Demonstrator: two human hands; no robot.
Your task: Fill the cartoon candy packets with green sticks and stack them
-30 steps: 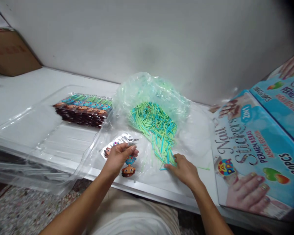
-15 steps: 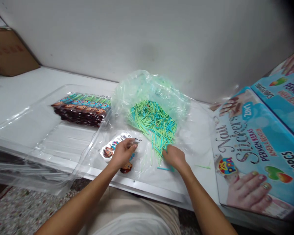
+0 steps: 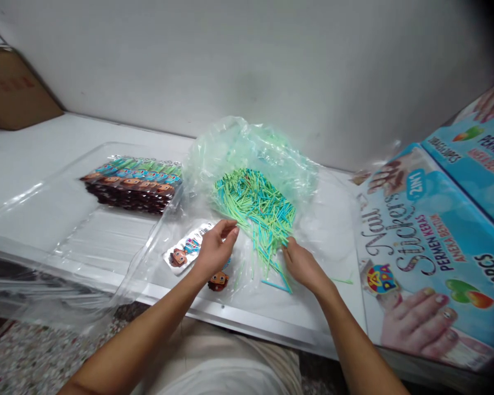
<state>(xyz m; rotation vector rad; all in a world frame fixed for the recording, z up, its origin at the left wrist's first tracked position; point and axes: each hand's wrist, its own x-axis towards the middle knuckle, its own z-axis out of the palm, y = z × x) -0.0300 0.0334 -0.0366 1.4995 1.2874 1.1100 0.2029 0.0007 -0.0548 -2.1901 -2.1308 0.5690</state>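
My left hand (image 3: 216,246) is curled, thumb and fingers pinched around the upper part of a clear cartoon-printed packet (image 3: 218,281), whose lower end shows below the hand. Beside it a stack of silvery cartoon packets (image 3: 178,257) lies flat. A loose heap of thin green and blue plastic sticks (image 3: 257,200) spills from a large clear plastic bag (image 3: 214,145). My right hand (image 3: 302,260) is closed at the heap's right edge, its fingertips pinching sticks there; how many is hidden.
On the left stands a clear plastic tray (image 3: 78,241) holding a stack of filled packets (image 3: 132,184). Blue printed cartons (image 3: 424,263) stand on the right. A brown cardboard box (image 3: 18,90) sits at the back left. One stray green stick (image 3: 342,281) lies near the carton.
My right hand has moved slightly right and up along the sticks' edge. My left hand has shifted slightly up and right, and the silvery packets show more.
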